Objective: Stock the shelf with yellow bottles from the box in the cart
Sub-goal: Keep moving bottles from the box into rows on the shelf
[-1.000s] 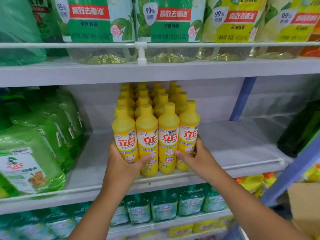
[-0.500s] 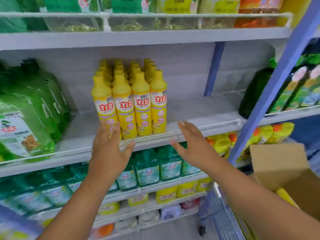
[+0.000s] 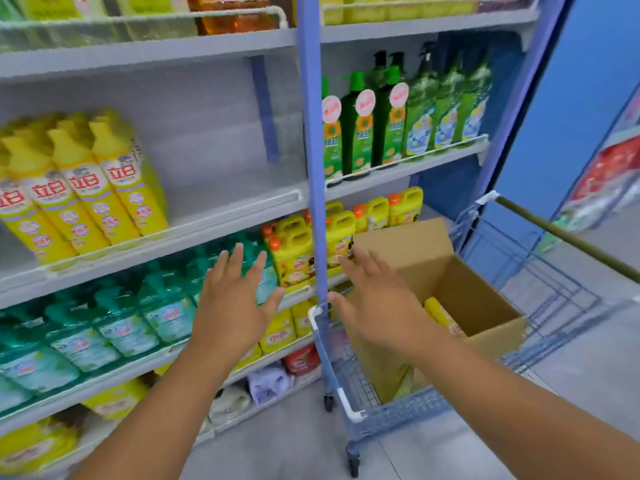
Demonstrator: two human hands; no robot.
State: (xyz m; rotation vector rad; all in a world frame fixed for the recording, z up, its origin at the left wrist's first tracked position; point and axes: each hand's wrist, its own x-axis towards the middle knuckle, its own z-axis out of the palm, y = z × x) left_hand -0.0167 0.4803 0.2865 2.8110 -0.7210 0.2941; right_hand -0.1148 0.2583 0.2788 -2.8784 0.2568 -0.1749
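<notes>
Yellow bottles (image 3: 86, 188) stand in tight upright rows on the shelf (image 3: 207, 223) at 9 o'clock in the view, labels facing out, a block packed to the shelf's left that leaves bare space to its right for more stock. At 4 o'clock an open cardboard box (image 3: 460, 296) sits in the blue wire cart (image 3: 349, 407), with at least one more bottle (image 3: 441, 315) lying inside. Both hands hang in mid-air between shelf and cart, touching nothing. The left hand (image 3: 232, 306) has its fingers (image 3: 239, 261) straight and spread, palm down. The right hand (image 3: 377, 303), just beside the cart's near corner, is likewise splayed and empty, apparently headed for the box to fetch the next load.
</notes>
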